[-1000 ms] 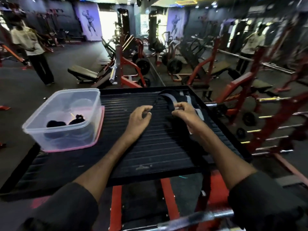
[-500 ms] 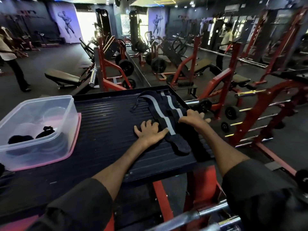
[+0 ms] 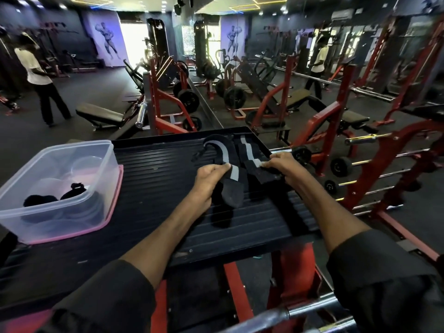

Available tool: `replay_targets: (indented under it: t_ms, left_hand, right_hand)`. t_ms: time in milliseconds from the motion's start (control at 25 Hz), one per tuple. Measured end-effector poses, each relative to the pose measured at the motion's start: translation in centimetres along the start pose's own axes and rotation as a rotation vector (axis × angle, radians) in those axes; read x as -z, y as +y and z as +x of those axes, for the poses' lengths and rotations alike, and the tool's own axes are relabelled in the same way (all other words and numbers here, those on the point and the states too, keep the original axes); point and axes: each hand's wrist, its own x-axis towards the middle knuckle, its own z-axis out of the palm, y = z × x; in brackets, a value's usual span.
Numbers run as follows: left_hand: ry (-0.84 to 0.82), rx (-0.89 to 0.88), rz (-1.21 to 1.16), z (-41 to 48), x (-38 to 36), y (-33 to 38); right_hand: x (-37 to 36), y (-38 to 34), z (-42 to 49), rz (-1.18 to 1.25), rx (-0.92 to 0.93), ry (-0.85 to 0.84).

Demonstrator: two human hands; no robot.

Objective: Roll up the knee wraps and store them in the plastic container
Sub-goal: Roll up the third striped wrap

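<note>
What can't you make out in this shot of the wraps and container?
Head view, all:
- Dark lumps in the container: the cloudy wall blurs them, so what they are is unclear.
- Wraps: one folded strip or two, unclear, because the far ends overlap.
- Left hand: lower fingers hidden under the wraps.
- Right hand: fingertips curled under, hidden by the hand itself.

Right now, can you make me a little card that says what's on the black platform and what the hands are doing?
place: gym, ribbed black platform
knee wraps: black, grey stripe, unrolled on the platform
left hand: grips one strip's near end
right hand: pinches the other strip
plastic container: open, at platform's left, on pink lid
inside it: dark rolled items
</note>
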Motion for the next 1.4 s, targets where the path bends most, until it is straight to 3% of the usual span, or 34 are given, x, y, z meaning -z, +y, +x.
replay_targets:
  t_ms: [200,320,480,640,920,1160,1240,1400]
  left_hand:
    - [-0.105,-0.025,-0.078,-3.1,2.5,4.4]
    - [-0.137,0.018,-0.055,-6.6,4.9,5.8]
    - [-0.127,0.113,-0.018,-11.0,8.2,5.4]
    - [-0.136,0.184,-0.028,-13.9,9.7,4.1]
    - [-0.275,0.134,0.059,-15.5,11.5,3.3]
    - [-0.509,0.047,0.634,-13.9,14.5,1.1]
    - [-0.446,-0.013,0.810,-13.1,14.9,1.1]
    - [-0.152,-0.170,1.216,-11.1,14.1,2.3]
  right_hand:
    - [-0.4,-3.0,-4.2,0.087,0.108,-0.042]
    - [-0.9,-3.8,-9.0,0.187,0.141,-0.238]
    - [-1.7,-1.0,-13.8,0.141,0.168,-0.435]
    - [-3.6,1.2,-16.4,0.186,0.150,-0.441]
    - [-2.9,2.7,-20.6,0.215,0.130,-0.416]
    - [-2.0,5.2,-23.1,-0.055,0.141,-0.289]
    - [-1.7,5.4,-23.1,-0.172,0.184,-0.187]
    - [-1.1,4.1,-20.9,-0.273,0.330,0.063]
